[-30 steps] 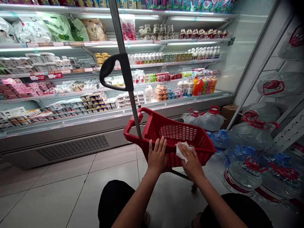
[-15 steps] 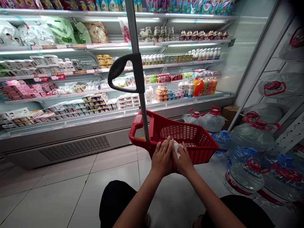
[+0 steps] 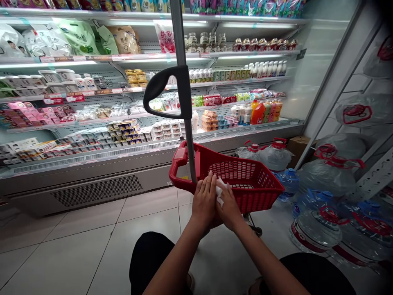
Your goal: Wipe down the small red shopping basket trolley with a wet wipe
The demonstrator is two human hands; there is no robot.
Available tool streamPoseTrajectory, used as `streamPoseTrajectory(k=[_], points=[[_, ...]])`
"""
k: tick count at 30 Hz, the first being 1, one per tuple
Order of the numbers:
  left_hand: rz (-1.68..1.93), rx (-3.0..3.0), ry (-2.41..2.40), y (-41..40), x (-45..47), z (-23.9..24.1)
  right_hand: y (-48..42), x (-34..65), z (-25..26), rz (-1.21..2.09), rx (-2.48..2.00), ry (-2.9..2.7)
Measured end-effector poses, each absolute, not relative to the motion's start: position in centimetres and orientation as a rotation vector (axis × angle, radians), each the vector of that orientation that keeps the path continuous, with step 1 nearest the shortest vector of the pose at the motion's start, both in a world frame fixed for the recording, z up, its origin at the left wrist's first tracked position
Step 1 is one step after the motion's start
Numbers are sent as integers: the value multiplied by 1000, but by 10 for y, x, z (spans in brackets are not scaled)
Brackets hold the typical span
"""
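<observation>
On the refrigerated display's shelves, a green and white pouch (image 3: 80, 39) carries two dark Chinese characters and a pink and white pouch (image 3: 165, 36) bears red ones, both too small to read surely; the red and white price cards (image 3: 75, 97) along a shelf's front edge are illegible, as is the dark red band on a large clear plastic water bottle (image 3: 321, 229) standing on the floor to the right. The red plastic basket cart (image 3: 264, 200) stands on the pale tiled floor (image 3: 144, 231), in front of the display's lower front edge. Its long axis runs left to right, looped handle end to the left, deep basket end to the right and slightly nearer the viewer, opening upward. Its sides are pierced with small slots, its rim is smooth and glossy, and a dark wheel (image 3: 258, 231) shows beneath. A grey metal pole (image 3: 179, 37) with a black loop grip (image 3: 185, 94) rises from near the handle end, leaning slightly left. The left hand (image 3: 203, 205) lies flat on the near rim, fingers straight and close together; the right hand (image 3: 229, 207), touching it, holds a crumpled white tissue (image 3: 219, 192) under bent fingers against that rim, its thumb hidden.
</observation>
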State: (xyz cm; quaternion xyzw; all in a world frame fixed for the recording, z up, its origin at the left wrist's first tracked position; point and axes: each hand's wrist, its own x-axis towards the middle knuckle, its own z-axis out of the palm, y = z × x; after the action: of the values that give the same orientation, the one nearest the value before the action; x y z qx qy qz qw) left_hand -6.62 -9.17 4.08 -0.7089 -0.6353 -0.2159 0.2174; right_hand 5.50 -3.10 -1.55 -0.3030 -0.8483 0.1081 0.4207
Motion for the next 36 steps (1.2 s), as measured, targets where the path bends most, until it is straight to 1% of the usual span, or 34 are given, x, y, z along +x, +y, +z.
streamPoseTrajectory(k=[2,4,7,10,15,18,20,24,26,29,33,36], points=[[-641,-1952,-1761,-94,-68,45,-36,51,-12,278,-682,-2171],[-695,-1954,-1783,-97,-68,48,-31,62,-15,259,-697,-2180],[-753,-2003,-1808,-99,-65,52,-19,84,-22,184,-846,-2137],[-818,-2090,-1790,-99,-59,53,-14,85,-19,128,-965,-2132],[-902,-2169,-1747,-100,-59,55,-27,50,2,280,-795,-2210],[-856,-2160,-1746,-101,-62,54,-31,47,-1,359,-746,-2188],[-771,-2135,-1745,-101,-63,51,-27,62,-13,340,-769,-2143],[-542,-2110,-1765,-97,-59,39,-9,109,-39,151,-921,-2059],[-482,-2096,-1782,-94,-57,33,-3,122,-44,73,-1012,-2033],[-497,-2066,-1783,-90,-56,27,-7,109,-36,73,-1023,-2023],[-534,-2065,-1741,-89,-57,28,-25,63,-18,181,-848,-2045],[-525,-2073,-1748,-91,-60,32,-29,61,-19,175,-798,-2058]])
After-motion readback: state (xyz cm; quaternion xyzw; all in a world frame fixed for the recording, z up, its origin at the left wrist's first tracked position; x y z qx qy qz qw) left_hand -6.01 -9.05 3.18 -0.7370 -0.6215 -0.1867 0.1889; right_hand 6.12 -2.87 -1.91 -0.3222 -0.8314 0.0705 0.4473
